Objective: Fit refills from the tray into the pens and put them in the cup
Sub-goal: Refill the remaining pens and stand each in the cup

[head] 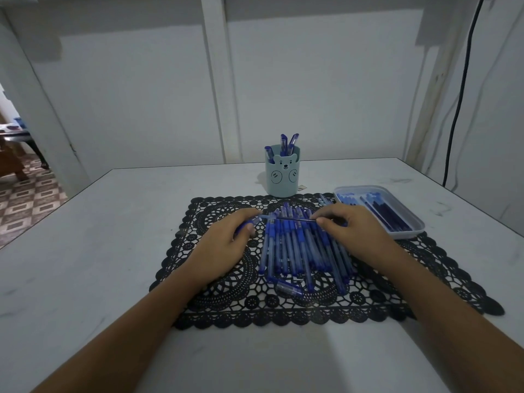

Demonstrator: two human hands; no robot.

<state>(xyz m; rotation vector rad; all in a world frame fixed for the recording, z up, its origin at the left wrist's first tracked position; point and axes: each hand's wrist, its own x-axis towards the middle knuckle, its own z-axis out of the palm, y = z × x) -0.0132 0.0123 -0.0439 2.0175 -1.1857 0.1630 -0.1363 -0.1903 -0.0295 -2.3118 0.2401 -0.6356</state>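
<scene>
1 black lace mat (255,313) lies on the pale table (85,251), grey wall (141,95) behind; above it the left hand (226,245) grips a pen (255,221), the right hand (354,236) pinches a refill (295,219).

The left hand (224,245) covers most of the pen (247,224) it grips; only a short blue stretch shows by the fingers. The right hand (354,236) hides one end of the refill (295,219) it pinches. The cup (282,180) conceals the lower parts of the pens (284,143) inside. In the tray (408,235) the spare refills (385,214) blur into a dark mass, uncountable. Both forearms run off the bottom edge, the black cable (459,95) off the top
</scene>
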